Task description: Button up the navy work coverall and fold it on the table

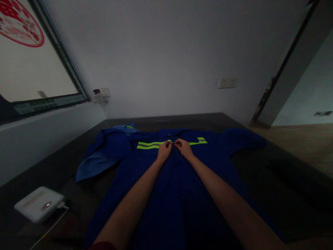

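A dark blue work garment (153, 166) lies spread front up, with its collar away from me and both sleeves out to the sides. Yellow-green reflective strips (148, 145) cross its chest. My left hand (164, 151) pinches the left edge of the front opening at chest height. Just beside it, my right hand (184, 148) pinches the opposite edge, and the fingertips of both hands nearly meet. Whatever fastener sits between the fingers is too small and dark to make out. Lower down, my forearms cover parts of the garment.
The garment lies on a dark table (192, 119) against a wall. Lighter blue cloth (99, 165) shows by the left sleeve. At the front left stands a white device (39, 203) with a cable. Wall sockets (227, 83) are behind, and a window (39, 69) is at left.
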Tool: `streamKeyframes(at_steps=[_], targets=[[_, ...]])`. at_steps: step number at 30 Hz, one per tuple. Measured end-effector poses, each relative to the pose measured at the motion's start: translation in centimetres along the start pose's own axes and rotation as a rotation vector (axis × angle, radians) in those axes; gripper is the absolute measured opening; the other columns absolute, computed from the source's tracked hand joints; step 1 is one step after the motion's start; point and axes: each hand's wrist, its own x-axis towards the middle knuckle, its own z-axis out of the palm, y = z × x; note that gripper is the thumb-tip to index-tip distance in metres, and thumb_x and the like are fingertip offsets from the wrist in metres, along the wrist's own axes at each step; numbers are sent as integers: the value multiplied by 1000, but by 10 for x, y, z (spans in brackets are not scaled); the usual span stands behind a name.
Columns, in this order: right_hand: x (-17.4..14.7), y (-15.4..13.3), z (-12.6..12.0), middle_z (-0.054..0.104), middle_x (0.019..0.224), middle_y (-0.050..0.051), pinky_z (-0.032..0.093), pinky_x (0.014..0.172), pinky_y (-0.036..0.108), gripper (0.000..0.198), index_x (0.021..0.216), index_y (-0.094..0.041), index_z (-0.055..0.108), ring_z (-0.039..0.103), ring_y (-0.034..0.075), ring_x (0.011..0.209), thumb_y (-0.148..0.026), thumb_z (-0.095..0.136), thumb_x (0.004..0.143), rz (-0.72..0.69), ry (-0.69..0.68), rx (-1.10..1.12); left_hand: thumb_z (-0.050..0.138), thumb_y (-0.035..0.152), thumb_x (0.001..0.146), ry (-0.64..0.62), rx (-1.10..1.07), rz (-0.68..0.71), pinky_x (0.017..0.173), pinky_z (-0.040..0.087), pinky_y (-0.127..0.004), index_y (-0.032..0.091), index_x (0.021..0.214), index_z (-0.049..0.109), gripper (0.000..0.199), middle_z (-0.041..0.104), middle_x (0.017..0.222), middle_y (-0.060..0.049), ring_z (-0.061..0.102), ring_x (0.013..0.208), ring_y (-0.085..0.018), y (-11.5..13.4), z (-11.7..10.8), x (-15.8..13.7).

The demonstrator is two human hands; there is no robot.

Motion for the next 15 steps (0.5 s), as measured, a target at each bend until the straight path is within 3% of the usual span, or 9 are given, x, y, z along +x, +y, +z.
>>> streamKeyframes(at_steps=[15], targets=[[-5, -5, 1, 64, 83, 3, 40, 72, 28, 6, 79, -20, 61, 57, 18, 80, -20, 56, 82, -48, 0, -182, 55, 29, 84, 9, 21, 7, 65, 40, -23, 16, 79, 62, 15, 66, 76, -2, 59, 70, -14, -5, 5, 1]])
